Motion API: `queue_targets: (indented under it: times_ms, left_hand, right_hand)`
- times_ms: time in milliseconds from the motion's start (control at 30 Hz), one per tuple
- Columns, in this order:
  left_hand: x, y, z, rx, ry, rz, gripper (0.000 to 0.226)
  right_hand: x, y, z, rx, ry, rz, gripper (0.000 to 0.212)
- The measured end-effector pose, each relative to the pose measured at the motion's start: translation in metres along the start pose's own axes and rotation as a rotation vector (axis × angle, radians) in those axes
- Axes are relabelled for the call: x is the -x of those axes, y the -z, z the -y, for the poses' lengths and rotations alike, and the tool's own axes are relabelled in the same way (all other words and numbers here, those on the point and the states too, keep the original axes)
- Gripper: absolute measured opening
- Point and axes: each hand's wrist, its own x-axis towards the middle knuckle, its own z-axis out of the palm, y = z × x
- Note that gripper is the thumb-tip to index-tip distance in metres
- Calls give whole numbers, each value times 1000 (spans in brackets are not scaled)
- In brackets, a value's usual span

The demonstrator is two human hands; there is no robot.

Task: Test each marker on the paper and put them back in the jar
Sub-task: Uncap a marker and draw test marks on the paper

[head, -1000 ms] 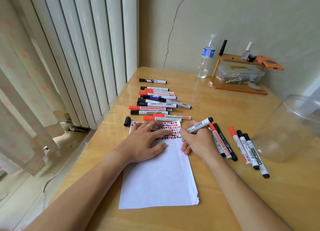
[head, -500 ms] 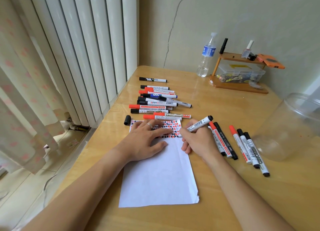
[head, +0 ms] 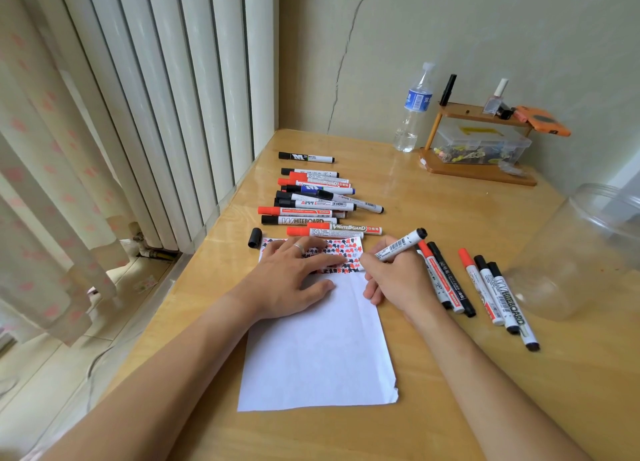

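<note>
A white sheet of paper (head: 318,350) lies on the wooden table, its top strip covered in red and black marks. My left hand (head: 294,280) presses flat on the paper, fingers spread. My right hand (head: 394,277) grips an uncapped white marker with a black end (head: 403,244), its tip at the paper's right upper edge. The marker's black cap (head: 255,237) lies left of the paper. A pile of capped markers (head: 311,204) sits beyond the paper. Several more markers (head: 485,291) lie right of my right hand. The clear plastic jar (head: 585,253) lies on its side at the right.
A water bottle (head: 414,111) and a small wooden shelf (head: 478,149) with a clear box of clips stand at the back by the wall. A white radiator (head: 166,97) and a curtain (head: 38,183) run along the table's left edge.
My right hand has shifted only slightly while holding the marker at the paper's marked strip. My left hand stays pressed on the sheet.
</note>
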Motion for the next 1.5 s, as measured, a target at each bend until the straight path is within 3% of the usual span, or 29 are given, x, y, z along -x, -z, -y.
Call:
queue_targets:
  times_ms: [200,400,600,733,967,1367,1400,1500]
  left_hand:
    - [-1,-1,1,0,-10,-4,52]
    - [1,2,1,122,2,-106,59]
    - [1,0,5,210,42,-189,25]
    - [1,0,6,180,-32,-277,12]
    - [2,4,3,252,-66,-350,10]
    - [3,4,4,303,-155,-318,12]
    - [3,3,4,305,-156,-319,11]
    - [3,4,4,319,-146,-337,10]
  right_hand:
    - [-2,-1,-3,-6,16,0,10]
    - [-1,0,-3,28,42,34,9]
    - [0,1,-5,-8,110,48,14]
    - [2,-3,-2,-98,225,122,15]
    - [10,-6,4,-160,293,214,12]
    - [9,-9,3,-239,306,322,9]
    - [10,-8,5,-257,290,335,10]
    - [12,-7,7,-345,227,352,45]
